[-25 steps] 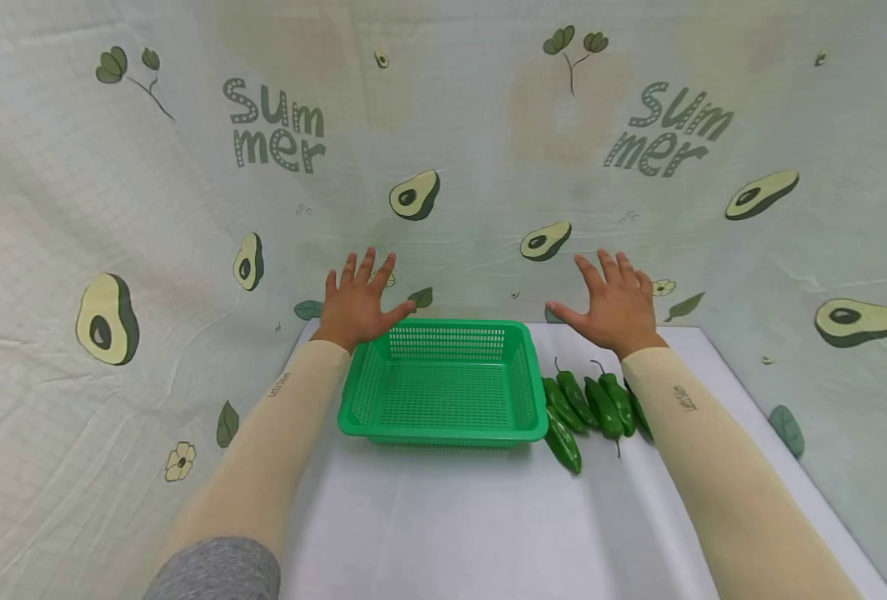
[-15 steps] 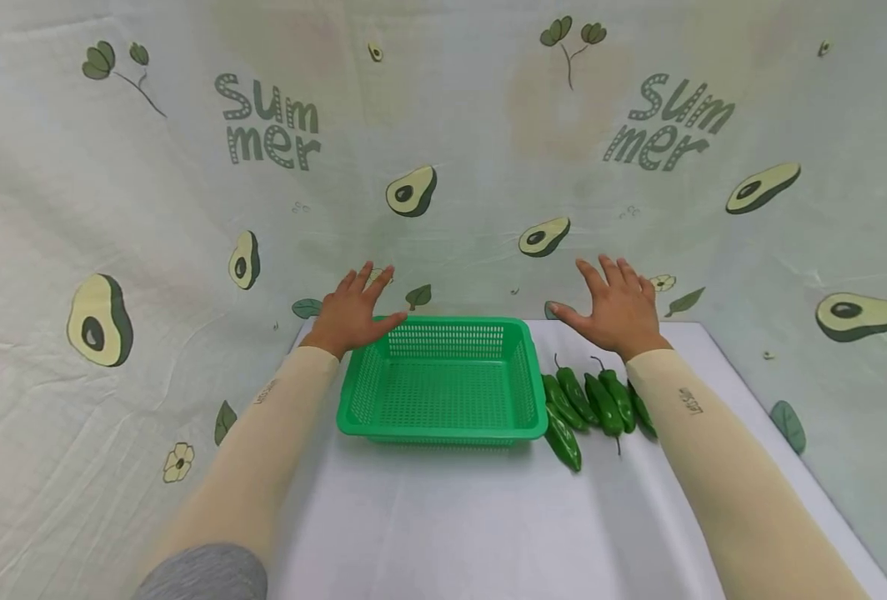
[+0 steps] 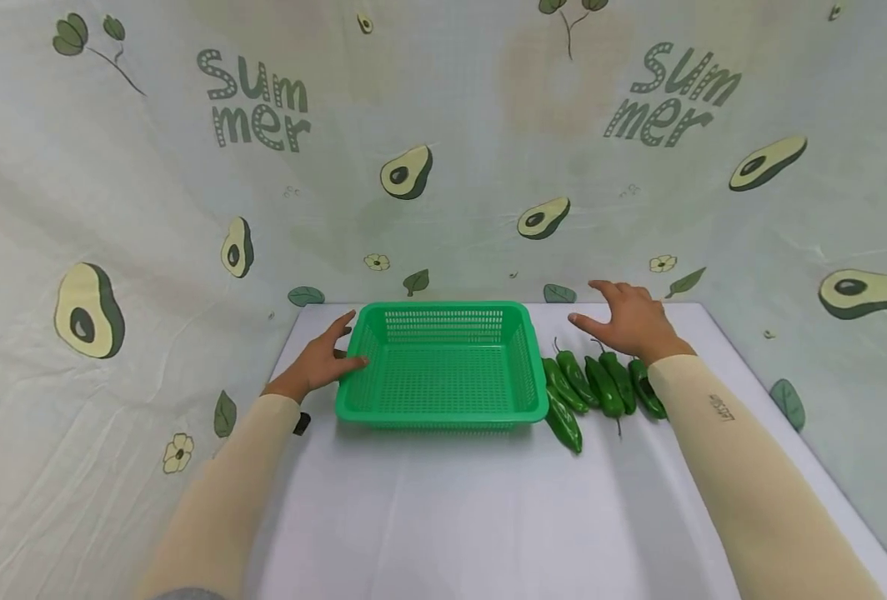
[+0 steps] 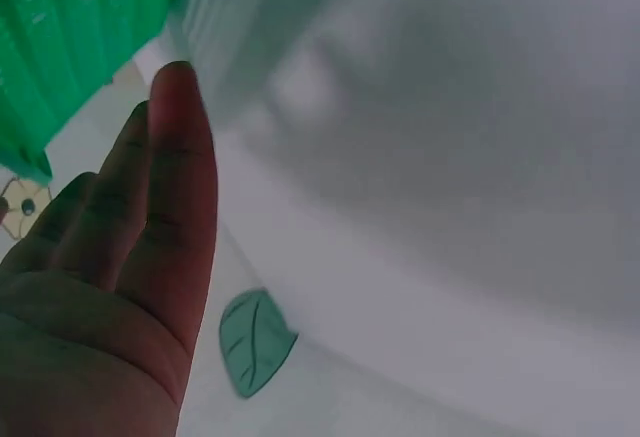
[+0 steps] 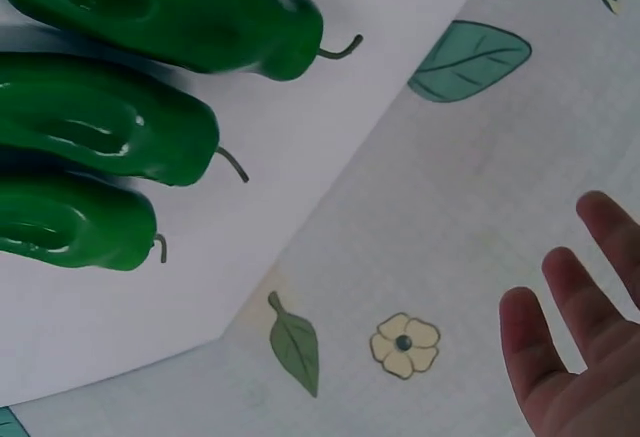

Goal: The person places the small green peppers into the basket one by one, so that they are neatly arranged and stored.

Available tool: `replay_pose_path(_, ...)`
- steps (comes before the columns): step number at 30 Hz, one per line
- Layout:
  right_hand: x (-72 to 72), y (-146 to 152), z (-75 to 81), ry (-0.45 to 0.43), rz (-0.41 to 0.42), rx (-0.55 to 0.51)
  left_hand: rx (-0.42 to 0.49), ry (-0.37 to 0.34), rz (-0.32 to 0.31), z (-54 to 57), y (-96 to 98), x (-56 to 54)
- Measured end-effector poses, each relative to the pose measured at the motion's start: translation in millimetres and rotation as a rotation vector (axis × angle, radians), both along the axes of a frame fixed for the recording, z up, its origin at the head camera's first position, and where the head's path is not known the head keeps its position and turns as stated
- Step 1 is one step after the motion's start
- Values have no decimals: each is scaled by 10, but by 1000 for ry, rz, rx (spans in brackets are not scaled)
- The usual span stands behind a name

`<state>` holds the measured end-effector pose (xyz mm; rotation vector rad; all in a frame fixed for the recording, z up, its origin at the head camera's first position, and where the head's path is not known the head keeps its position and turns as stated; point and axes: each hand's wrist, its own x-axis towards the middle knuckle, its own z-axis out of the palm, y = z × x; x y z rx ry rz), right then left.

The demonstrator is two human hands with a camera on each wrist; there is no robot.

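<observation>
A green plastic basket (image 3: 443, 379) with slotted walls sits on the white table. My left hand (image 3: 316, 362) is at its left rim, the thumb over the rim and the other fingers outside the wall. The left wrist view shows these fingers (image 4: 180, 187) straight beside the green wall. Several green peppers (image 3: 563, 423) lie in a row to the right of the basket, stems mostly toward the back. My right hand (image 3: 633, 321) hovers over the far side of the peppers with fingers spread, holding nothing. Peppers with thin stems (image 5: 110, 117) fill the upper left of the right wrist view.
The white table (image 3: 443, 517) ends at the back against a hanging cloth (image 3: 473, 167) printed with avocados, leaves and lettering. The cloth also runs along both sides. A small black item (image 3: 302, 423) shows under the left wrist.
My left hand has come down and left, from above the basket's back left corner to its left rim. My right hand has lowered slightly and moved right. The basket and peppers stay put.
</observation>
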<state>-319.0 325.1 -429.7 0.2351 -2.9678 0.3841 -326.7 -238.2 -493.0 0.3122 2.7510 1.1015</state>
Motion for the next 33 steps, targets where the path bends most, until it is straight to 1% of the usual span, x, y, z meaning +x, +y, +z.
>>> replay_pose_path(1,11,16,-22,-15,7,0,45,-15,15,-35,5,30)
replay_pose_path(3,37,50,-70,-51,29,4,101,-39,35,-109,20,92)
replay_pose_path(7,104,163,-149,-109,71,-6,191,-66,71,-246,77,126)
replay_pose_path(10,139,225,-195,-135,99,-6,271,-71,88,-273,67,134)
replay_pose_path(13,175,268,-236,-147,122,-6,327,-65,92,-242,61,135)
replay_pose_path(17,258,321,-286,-161,153,-20,327,-58,72,-214,94,143)
replay_pose_path(19,299,351,-309,-181,162,-35,320,-65,63,-230,109,149)
replay_pose_path(22,318,407,-340,-216,162,-65,318,-85,58,-259,119,165)
replay_pose_path(26,284,496,-348,-261,161,-106,328,-94,63,-275,127,196)
replay_pose_path(30,209,577,-339,-289,166,-129,333,-50,53,-256,125,185)
replay_pose_path(33,181,627,-353,-323,164,-138,327,-38,46,-247,117,199)
